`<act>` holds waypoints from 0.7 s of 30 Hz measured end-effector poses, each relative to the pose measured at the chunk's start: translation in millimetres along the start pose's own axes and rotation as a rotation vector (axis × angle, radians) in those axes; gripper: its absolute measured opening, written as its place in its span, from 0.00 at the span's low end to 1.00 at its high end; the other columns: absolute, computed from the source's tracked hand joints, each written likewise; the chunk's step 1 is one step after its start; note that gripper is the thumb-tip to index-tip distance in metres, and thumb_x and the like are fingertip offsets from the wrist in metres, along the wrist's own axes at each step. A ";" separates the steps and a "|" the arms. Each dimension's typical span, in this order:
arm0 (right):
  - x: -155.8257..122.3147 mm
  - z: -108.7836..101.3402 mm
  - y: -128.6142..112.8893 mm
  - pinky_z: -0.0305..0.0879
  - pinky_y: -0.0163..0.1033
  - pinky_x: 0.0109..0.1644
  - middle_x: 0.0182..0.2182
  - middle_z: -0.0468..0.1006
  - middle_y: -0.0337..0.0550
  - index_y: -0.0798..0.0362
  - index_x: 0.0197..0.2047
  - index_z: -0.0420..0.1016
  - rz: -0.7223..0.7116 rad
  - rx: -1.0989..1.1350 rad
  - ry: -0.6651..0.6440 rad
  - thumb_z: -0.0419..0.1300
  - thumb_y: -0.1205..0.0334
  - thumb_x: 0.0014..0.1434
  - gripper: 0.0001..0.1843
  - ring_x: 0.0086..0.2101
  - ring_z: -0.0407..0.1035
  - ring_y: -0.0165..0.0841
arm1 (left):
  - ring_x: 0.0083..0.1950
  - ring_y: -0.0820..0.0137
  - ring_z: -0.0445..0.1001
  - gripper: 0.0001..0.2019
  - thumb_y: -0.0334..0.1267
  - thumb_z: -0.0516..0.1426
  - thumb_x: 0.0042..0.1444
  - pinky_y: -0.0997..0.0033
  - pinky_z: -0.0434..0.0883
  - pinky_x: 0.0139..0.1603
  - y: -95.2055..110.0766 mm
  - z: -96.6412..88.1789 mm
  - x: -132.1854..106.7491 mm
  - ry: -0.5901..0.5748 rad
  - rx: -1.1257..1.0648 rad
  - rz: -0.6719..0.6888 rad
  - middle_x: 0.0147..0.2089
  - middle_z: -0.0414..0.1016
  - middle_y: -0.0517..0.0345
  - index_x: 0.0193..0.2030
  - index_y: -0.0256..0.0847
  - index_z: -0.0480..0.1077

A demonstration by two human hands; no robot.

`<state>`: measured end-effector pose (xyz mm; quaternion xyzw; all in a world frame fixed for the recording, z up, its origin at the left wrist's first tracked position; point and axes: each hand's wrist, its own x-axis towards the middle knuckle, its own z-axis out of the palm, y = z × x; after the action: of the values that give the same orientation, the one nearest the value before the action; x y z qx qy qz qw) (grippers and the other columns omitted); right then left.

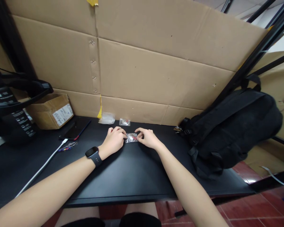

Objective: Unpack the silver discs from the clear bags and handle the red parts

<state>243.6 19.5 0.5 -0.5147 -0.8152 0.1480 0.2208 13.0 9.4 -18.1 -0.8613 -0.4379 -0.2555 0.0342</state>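
A small clear plastic packet (pixel 132 137) with something silvery and a bit of red inside lies on the black tabletop between my hands. My left hand (pixel 115 139), with a dark watch on its wrist, has its fingers curled at the packet's left end. At the right end, the thumb and fingers of my right hand (pixel 148 138) pinch the edge. A similar packet (pixel 124 122) lies just behind, close to the cardboard wall. Beside it sits a small stack of clear plastic bags (pixel 107 118). The packet's exact contents are too small to make out.
To the left are a phone (pixel 75 130) with a white cable (pixel 41 168), keys (pixel 70 146), an open cardboard box (pixel 50 110) and a large black bottle (pixel 19 123). A black backpack (pixel 232 129) leans at the right. Cardboard panels (pixel 156 75) wall off the back.
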 end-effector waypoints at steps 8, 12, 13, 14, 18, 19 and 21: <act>-0.4 1.9 -4.4 0.63 0.39 0.48 0.36 0.85 0.33 0.43 0.49 0.75 0.013 0.069 0.009 0.64 0.66 0.57 0.16 0.40 0.79 0.33 | 0.58 0.57 0.67 0.15 0.28 0.52 0.59 0.52 0.56 0.49 3.3 0.3 -0.7 -0.019 0.039 0.027 0.50 0.79 0.52 0.41 0.46 0.80; 0.6 3.8 -2.5 0.60 0.42 0.50 0.35 0.84 0.34 0.44 0.47 0.75 0.032 0.041 0.033 0.65 0.64 0.57 0.14 0.38 0.78 0.33 | 0.57 0.57 0.67 0.15 0.28 0.53 0.60 0.52 0.56 0.49 3.8 -1.8 -1.4 -0.023 0.062 0.049 0.49 0.79 0.51 0.43 0.46 0.80; 0.4 3.7 -2.1 0.59 0.43 0.50 0.35 0.83 0.34 0.45 0.47 0.76 0.030 0.006 0.053 0.66 0.63 0.57 0.14 0.38 0.77 0.34 | 0.57 0.56 0.67 0.15 0.28 0.53 0.60 0.52 0.56 0.49 3.6 -2.5 -1.4 -0.020 0.069 0.050 0.49 0.79 0.51 0.42 0.46 0.80; 0.0 3.4 -1.9 0.59 0.44 0.51 0.37 0.82 0.36 0.45 0.47 0.76 0.016 -0.032 0.074 0.67 0.62 0.56 0.14 0.39 0.76 0.35 | 0.57 0.56 0.67 0.14 0.29 0.53 0.60 0.52 0.56 0.49 3.5 -3.5 -1.4 -0.016 0.077 0.048 0.48 0.79 0.51 0.41 0.46 0.79; -2.3 2.6 -2.5 0.59 0.46 0.52 0.47 0.78 0.43 0.46 0.50 0.75 -0.167 -0.075 0.060 0.67 0.61 0.57 0.17 0.49 0.71 0.39 | 0.55 0.56 0.69 0.11 0.29 0.53 0.61 0.53 0.57 0.50 4.5 -8.8 -0.9 0.018 0.092 0.016 0.46 0.79 0.49 0.42 0.44 0.76; -2.6 3.3 -2.6 0.60 0.46 0.53 0.49 0.77 0.44 0.46 0.50 0.75 -0.213 -0.066 0.035 0.67 0.61 0.58 0.16 0.50 0.70 0.39 | 0.54 0.57 0.70 0.11 0.29 0.52 0.61 0.54 0.57 0.50 4.9 -9.8 -0.9 0.026 0.091 0.002 0.46 0.79 0.49 0.44 0.43 0.75; -2.2 6.4 -2.0 0.60 0.48 0.55 0.49 0.77 0.44 0.46 0.50 0.75 -0.259 -0.064 -0.007 0.66 0.63 0.59 0.15 0.51 0.70 0.40 | 0.54 0.58 0.72 0.11 0.31 0.51 0.62 0.55 0.57 0.50 5.3 -10.4 -1.1 0.024 0.086 -0.015 0.47 0.79 0.49 0.48 0.43 0.72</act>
<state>239.6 16.5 -4.5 -0.4113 -0.8799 0.0938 0.2188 12.3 2.4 -8.8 -0.8526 -0.4544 -0.2470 0.0746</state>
